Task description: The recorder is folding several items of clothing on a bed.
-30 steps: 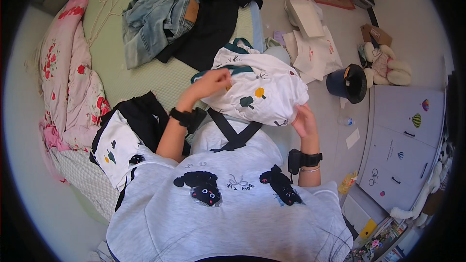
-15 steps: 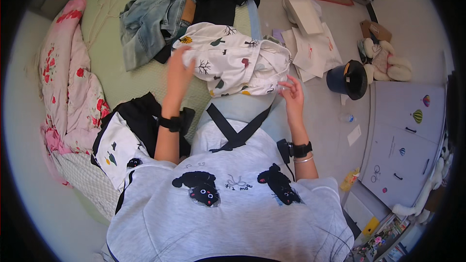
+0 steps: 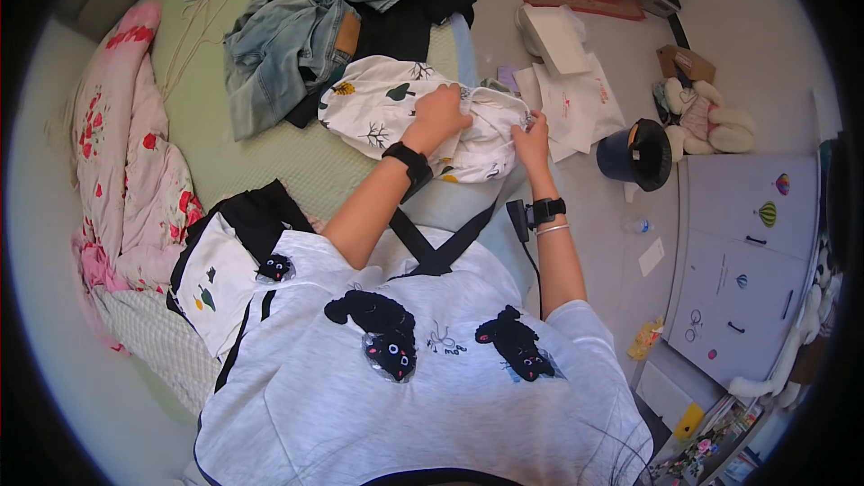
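A white garment [image 3: 378, 106] printed with trees and leaves lies partly over the bed's edge and my lap. My left hand [image 3: 440, 119] is closed on its middle, fingers bent into a fold of cloth. At the garment's right end, my right hand [image 3: 532, 139] pinches the edge between thumb and fingers. Some of the cloth between the hands is bunched, and its exact cut cannot be made out. Another white printed piece of cloth [image 3: 214, 279] lies beside me at the left, next to black cloth [image 3: 274, 207].
Jeans [image 3: 288, 36] and black clothes [image 3: 396, 31] are heaped on the green bed cover [image 3: 202, 81]. A pink floral quilt [image 3: 126, 162] lies at the far left. On the floor at right are a dark bin [image 3: 621, 155], white bags [image 3: 585, 103] and a bottle [image 3: 635, 225], near a white cabinet [image 3: 711, 261].
My left hand has moved right from the garment's left end and taken hold of its middle. My right hand has closed on the right edge. The cloth between them is gathered more.
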Action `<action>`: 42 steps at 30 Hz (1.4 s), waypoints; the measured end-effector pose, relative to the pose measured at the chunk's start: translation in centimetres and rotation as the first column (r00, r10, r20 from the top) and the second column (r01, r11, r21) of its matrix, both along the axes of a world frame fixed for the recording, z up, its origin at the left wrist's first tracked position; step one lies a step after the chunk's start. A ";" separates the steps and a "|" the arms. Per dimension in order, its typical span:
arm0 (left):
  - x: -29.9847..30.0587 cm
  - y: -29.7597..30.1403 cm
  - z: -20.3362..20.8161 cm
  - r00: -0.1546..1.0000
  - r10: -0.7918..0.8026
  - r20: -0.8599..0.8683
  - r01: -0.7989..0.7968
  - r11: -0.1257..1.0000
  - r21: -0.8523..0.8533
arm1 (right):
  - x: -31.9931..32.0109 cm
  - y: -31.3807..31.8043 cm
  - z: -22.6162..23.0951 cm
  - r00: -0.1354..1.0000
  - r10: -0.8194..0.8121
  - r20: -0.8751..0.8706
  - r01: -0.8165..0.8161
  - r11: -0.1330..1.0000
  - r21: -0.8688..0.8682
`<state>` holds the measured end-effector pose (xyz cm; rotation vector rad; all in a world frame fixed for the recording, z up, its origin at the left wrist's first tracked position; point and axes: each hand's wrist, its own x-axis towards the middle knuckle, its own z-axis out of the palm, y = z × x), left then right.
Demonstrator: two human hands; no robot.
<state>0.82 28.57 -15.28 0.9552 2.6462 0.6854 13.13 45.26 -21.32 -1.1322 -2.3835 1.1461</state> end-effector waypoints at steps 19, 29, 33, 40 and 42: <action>-9.0 -11.1 26.3 0.947 0.090 -0.309 0.006 0.955 0.296 | -2.3 3.7 27.8 0.751 0.657 -0.067 -0.557 0.684 0.471; -8.7 -15.3 31.4 0.961 -0.269 0.069 0.205 0.854 0.477 | 0.1 5.8 39.3 0.667 0.672 -0.321 -0.637 0.738 0.220; -7.2 -16.7 30.7 0.952 -0.157 0.261 -0.048 0.769 0.637 | -0.2 5.6 37.8 0.670 0.696 -0.257 -0.678 0.715 0.170; -10.9 -11.6 23.0 0.987 -0.153 0.057 0.101 0.847 0.523 | -5.0 8.1 33.7 0.844 0.536 0.005 -0.530 0.833 0.157; -11.4 -10.0 23.6 0.971 -0.201 0.132 0.089 0.811 0.579 | -7.1 7.8 33.7 0.829 0.483 -0.283 -0.428 0.872 0.237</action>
